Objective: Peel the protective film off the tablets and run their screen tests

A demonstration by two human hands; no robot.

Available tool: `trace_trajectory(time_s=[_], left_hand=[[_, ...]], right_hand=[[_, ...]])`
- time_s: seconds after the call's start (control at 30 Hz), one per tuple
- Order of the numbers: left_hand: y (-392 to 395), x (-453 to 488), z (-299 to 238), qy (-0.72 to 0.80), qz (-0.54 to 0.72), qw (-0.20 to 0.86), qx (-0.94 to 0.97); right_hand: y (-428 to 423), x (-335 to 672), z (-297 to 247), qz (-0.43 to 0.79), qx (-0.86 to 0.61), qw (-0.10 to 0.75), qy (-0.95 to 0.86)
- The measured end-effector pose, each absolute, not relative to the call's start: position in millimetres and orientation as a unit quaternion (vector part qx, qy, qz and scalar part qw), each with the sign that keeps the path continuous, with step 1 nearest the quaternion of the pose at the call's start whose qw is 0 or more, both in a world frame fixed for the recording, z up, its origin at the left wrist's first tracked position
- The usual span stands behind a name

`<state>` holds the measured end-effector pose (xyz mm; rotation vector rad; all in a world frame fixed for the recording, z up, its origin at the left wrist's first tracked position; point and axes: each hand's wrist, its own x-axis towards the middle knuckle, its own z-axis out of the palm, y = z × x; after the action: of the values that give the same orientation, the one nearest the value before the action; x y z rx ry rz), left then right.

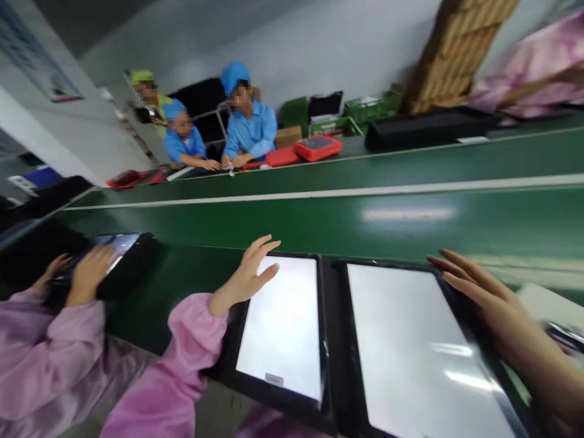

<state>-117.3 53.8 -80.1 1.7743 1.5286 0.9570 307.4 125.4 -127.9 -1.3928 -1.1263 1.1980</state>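
So L hand (246,274) is over the L tablet (278,328), fingers (267,243) spread apart, tips near its far edge, nothing clamped; can't tell if they touch the glass. R hand (479,292) is at the far R of the R tablet (410,347), fingers (456,261) a little apart and open, just beside its rim. Both tablets lie flat, side by side, screens up, in a black case (331,340) on the green belt (319,225). Likely stiff, fairly heavy slabs, glass slick + fragile, so best hold = case edges, not screen. Further L, a co-worker's hands (89,274) are on another tablet (121,249), near the belt edge.
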Motion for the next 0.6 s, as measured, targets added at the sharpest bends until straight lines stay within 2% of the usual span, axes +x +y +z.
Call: trace_trajectory(time_s=[0.13, 0.23, 0.4, 0.6], left_hand=[[50, -94, -73, 0.532, 0.169, 0.171, 0.812], [50, -77, -79, 0.511, 0.103, 0.081, 0.849], [51, -76, -83, 0.508, 0.128, 0.017, 0.852], [39, -82, -88, 0.474, 0.200, 0.001, 0.858]], right_hand=[[116, 303, -121, 0.511, -0.565, 0.479, -0.435], [113, 298, -122, 0.497, -0.560, 0.491, -0.445], [111, 300, -128, 0.501, -0.538, 0.504, -0.453], [111, 304, -133, 0.494, -0.504, 0.510, -0.492]])
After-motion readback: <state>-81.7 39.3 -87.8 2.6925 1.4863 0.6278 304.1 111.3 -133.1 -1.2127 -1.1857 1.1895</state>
